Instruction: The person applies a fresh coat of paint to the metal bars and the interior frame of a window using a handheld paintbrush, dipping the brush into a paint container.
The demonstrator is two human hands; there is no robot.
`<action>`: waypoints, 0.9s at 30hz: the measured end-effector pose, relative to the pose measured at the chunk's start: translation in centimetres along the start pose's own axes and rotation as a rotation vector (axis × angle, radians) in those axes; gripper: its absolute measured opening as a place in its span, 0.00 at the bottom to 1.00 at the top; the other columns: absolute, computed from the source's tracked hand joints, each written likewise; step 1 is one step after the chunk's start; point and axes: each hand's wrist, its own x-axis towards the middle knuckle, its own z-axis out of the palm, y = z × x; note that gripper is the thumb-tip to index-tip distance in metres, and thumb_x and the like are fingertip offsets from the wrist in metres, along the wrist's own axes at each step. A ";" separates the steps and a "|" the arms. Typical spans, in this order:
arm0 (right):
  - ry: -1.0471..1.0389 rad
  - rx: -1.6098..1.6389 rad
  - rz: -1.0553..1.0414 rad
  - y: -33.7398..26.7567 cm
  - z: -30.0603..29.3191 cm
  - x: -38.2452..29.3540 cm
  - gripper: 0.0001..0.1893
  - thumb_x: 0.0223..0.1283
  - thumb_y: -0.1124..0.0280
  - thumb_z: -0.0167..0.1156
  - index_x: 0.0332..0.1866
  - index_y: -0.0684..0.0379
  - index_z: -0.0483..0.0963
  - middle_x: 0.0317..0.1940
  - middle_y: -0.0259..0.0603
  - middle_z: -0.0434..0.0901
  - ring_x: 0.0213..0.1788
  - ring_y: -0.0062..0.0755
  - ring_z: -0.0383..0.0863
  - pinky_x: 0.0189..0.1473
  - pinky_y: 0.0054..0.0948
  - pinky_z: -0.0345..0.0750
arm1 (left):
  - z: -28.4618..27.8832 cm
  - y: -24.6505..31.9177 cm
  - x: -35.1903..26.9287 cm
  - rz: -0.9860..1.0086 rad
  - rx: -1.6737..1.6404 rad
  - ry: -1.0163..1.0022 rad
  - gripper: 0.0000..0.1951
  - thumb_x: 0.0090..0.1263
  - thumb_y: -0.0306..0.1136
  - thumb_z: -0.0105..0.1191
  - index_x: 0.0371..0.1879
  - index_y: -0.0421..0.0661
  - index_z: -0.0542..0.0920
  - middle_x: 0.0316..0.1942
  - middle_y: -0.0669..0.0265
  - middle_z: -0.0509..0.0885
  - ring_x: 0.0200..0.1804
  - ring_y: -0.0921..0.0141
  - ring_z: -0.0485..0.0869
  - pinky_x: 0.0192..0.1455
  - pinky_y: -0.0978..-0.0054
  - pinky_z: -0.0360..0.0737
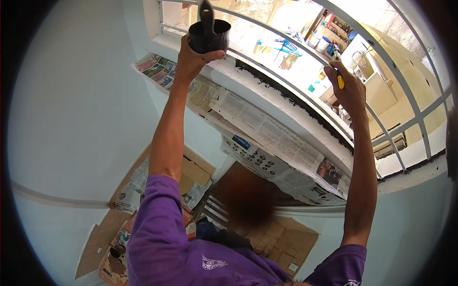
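My left hand (193,62) holds a small black paint pot (213,41) upright from below, thumb along its near side. A wide dark-handled brush (207,18) stands in the pot, its lower end hidden inside. On the other side, my right hand (349,85) grips a slim brush (340,81) with a yellow handle end; its head points up in front of the window and looks partly dark. That hand is close to a bar of the white window grille (307,50). Rough black paint (286,93) runs along the inner sill at the foot of the grille.
Newspaper sheets (257,114) cover the ledge below the window and hang over its front. Light blue walls (78,107) flank me. Lower left, a tin (117,251) stands among cardboard and papers. Brown floor tiles (282,239) show below; shelves and buckets (323,44) stand beyond the grille.
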 end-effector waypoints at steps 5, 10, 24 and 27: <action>-0.032 -0.031 0.035 0.0 0.1 -0.1 0.18 0.66 0.44 0.53 0.47 0.45 0.77 0.26 0.39 0.84 0.33 0.41 0.86 0.37 0.37 0.78 | 0.8 0.1 -1.1 -0.114 -0.248 0.124 0.46 0.44 0.41 0.77 0.58 0.33 0.64 0.47 0.57 0.79 0.48 0.67 0.80 0.52 0.76 0.80; 0.025 -0.020 0.003 0.2 0.2 -0.1 0.18 0.66 0.45 0.53 0.47 0.45 0.77 0.26 0.40 0.84 0.33 0.43 0.86 0.37 0.37 0.79 | 1.5 -1.5 -0.5 -0.072 -0.236 0.381 0.52 0.43 0.45 0.78 0.62 0.34 0.57 0.53 0.54 0.73 0.53 0.65 0.77 0.55 0.73 0.78; 0.092 0.012 -0.157 3.4 1.6 0.9 0.20 0.67 0.46 0.54 0.53 0.48 0.77 0.33 0.42 0.83 0.35 0.33 0.85 0.43 0.30 0.77 | 1.2 0.3 -2.4 0.021 -0.209 0.093 0.41 0.46 0.35 0.76 0.59 0.44 0.65 0.49 0.64 0.77 0.50 0.69 0.78 0.54 0.70 0.77; 0.058 0.075 -0.096 2.9 0.8 0.3 0.18 0.67 0.48 0.54 0.50 0.50 0.77 0.33 0.42 0.83 0.35 0.35 0.84 0.42 0.33 0.77 | 0.7 0.1 -2.0 0.039 -0.291 -0.209 0.38 0.47 0.36 0.76 0.57 0.45 0.68 0.45 0.66 0.79 0.46 0.70 0.79 0.50 0.71 0.78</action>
